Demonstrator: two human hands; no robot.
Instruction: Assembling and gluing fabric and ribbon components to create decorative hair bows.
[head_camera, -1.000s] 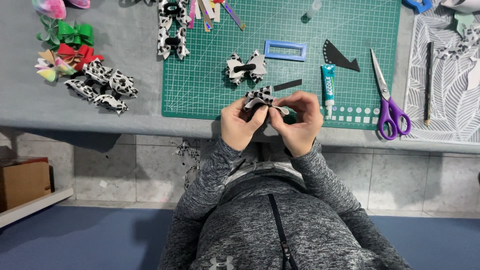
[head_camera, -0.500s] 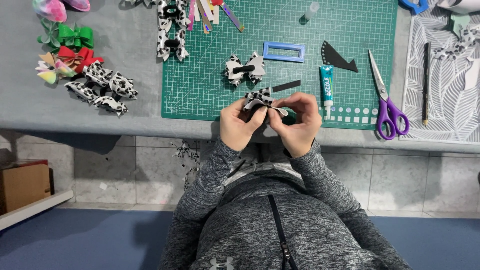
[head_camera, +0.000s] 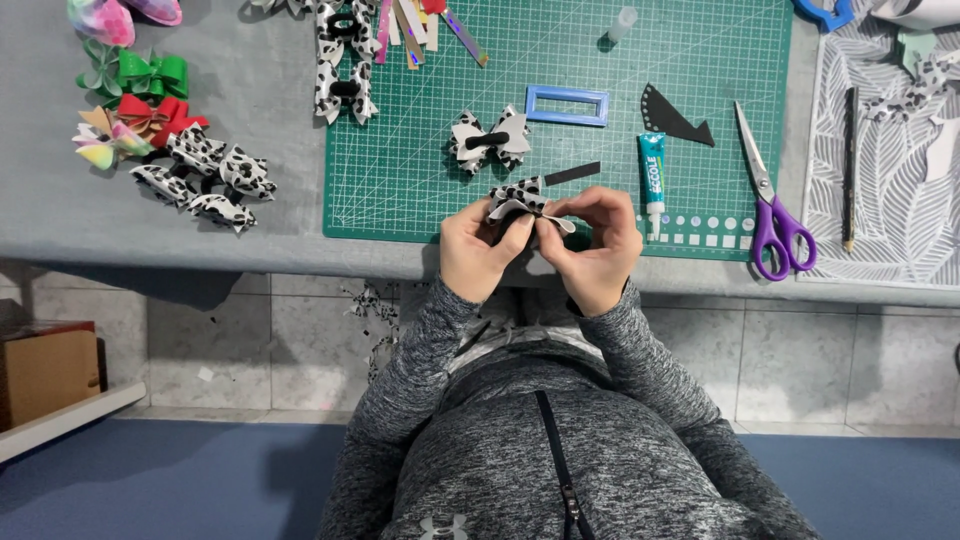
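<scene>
A grey counter (head_camera: 250, 225) carries a green cutting mat (head_camera: 400, 150) with a white grid. At the mat's near edge, both hands meet around one small bow (head_camera: 518, 200). The left hand (head_camera: 478, 250) is curled, thumb and fingertips pinching the bow's left side from below. The right hand (head_camera: 598, 245) is likewise closed in a pinch, its fingers arched over the bow's right side and thumb pressed near the middle. Neither hand is open; both grip the same piece.

The bow is white with black spots, its loops folded and fanned upward, with a dark strip running across the centre. Its underside and knot are hidden by the fingers, so how the strip is fixed cannot be made out.

Just beyond the hands lies a finished spotted bow (head_camera: 489, 140), then a blue rectangular frame (head_camera: 567, 104). A glue tube (head_camera: 652, 180) and purple-handled scissors (head_camera: 770, 205) lie to the right. A heap of coloured and spotted bows (head_camera: 170, 150) sits well to the left, partly cut off at the top.
</scene>
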